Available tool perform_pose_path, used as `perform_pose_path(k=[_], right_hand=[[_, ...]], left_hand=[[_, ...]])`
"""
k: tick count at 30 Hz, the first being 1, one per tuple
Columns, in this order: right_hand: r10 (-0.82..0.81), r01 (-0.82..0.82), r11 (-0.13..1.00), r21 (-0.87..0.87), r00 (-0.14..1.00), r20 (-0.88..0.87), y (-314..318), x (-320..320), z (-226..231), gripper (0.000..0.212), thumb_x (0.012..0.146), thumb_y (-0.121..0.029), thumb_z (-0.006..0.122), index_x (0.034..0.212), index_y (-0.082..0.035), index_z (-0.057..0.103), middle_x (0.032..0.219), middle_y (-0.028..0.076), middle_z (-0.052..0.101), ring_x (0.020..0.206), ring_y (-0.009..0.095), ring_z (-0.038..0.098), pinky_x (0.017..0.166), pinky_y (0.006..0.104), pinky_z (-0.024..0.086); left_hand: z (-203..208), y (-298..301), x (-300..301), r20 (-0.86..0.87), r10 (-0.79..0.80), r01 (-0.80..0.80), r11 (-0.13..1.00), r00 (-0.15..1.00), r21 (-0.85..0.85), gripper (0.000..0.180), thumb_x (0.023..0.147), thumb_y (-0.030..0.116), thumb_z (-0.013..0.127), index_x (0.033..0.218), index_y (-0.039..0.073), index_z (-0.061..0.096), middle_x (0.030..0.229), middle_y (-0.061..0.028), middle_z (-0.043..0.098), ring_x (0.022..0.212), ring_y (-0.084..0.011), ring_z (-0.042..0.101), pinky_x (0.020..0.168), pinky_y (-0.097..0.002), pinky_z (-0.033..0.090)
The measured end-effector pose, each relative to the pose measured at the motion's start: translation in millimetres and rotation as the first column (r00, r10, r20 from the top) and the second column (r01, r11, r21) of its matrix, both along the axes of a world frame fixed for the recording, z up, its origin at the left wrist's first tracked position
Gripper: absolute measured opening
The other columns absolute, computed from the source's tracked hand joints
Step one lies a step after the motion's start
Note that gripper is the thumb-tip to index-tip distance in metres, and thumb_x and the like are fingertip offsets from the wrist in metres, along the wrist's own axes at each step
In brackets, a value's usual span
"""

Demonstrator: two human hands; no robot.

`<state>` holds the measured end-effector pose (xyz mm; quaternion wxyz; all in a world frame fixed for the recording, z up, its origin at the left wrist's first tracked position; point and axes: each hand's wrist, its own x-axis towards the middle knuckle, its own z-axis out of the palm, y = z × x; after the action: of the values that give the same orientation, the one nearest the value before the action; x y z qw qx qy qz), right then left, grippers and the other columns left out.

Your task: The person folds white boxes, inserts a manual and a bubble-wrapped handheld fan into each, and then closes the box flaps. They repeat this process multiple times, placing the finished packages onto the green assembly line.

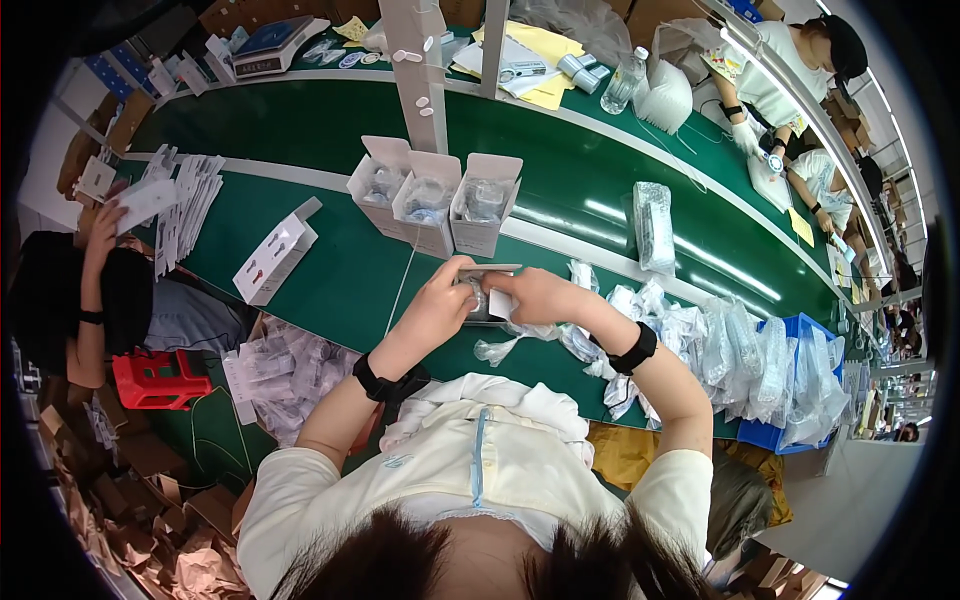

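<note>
At the near edge of the green bench, my left hand is closed round the side of a small white box. My right hand is closed at the box's other side, its fingers at the opening. Something in clear plastic shows between my hands inside the box, partly hidden by my fingers. Just beyond stand several open white boxes, their lids up and clear-wrapped items inside. A crumpled clear bag lies below my right hand.
Many plastic-wrapped pieces are heaped at right, running to a blue bin. An empty-looking white carton lies at left. A bubble-wrapped pack rests beyond. A metal post rises behind the boxes. Another person's hand holds a flat carton at far left.
</note>
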<state>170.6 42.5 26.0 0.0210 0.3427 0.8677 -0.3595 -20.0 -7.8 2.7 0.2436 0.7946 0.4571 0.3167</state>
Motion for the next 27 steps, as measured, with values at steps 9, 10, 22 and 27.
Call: perform_pose_path(k=[9,10,22,27], right_hand=[[-0.568,0.552,0.743,-0.378,0.222,-0.792,-51,23,17,0.031,0.066,0.001,0.065,0.092,-0.004,0.05,0.081,0.007,0.056,0.072,0.018,0.056,0.064,0.0273,0.045],[-0.408,0.558,0.817,-0.143,0.386,-0.827,-56,13,20,0.028,0.066,0.002,0.065,0.09,-0.003,0.051,0.082,0.007,0.056,0.073,0.019,0.056,0.063,0.0277,0.045],[-0.083,0.212,0.772,0.599,0.968,-0.236,-50,-15,-13,0.037,0.059,-0.014,0.071,0.093,-0.005,0.059,0.103,0.01,0.052,0.109,0.025,0.04,0.089,0.0409,0.035],[-0.118,0.459,0.723,0.516,0.818,-0.562,-55,8,-50,0.066,0.057,-0.017,0.075,0.116,-0.007,0.048,0.124,0.014,0.038,0.121,0.028,0.03,0.096,0.0414,0.03]], left_hand=[[10,17,1,0.07,0.126,-0.111,0.977,0.99,-0.182,0.013,0.059,0.0,0.067,0.066,-0.005,0.058,0.088,-0.0115,0.054,0.069,-0.0268,0.057,0.063,-0.033,0.047],[11,19,2,0.078,0.136,-0.117,0.971,0.988,-0.209,0.013,0.059,0.0,0.067,0.066,-0.005,0.058,0.084,-0.0108,0.054,0.069,-0.026,0.057,0.062,-0.0323,0.046],[10,14,-2,0.131,0.15,-0.112,0.96,0.98,-0.258,0.013,0.06,0.002,0.067,0.07,-0.002,0.06,0.087,-0.0102,0.057,0.075,-0.024,0.058,0.066,-0.0292,0.046],[-6,8,-38,0.518,0.202,-0.107,0.972,0.831,-0.208,0.021,0.066,0.001,0.065,0.086,0.0,0.057,0.106,-0.0116,0.054,0.091,-0.0225,0.056,0.075,-0.0272,0.045]])
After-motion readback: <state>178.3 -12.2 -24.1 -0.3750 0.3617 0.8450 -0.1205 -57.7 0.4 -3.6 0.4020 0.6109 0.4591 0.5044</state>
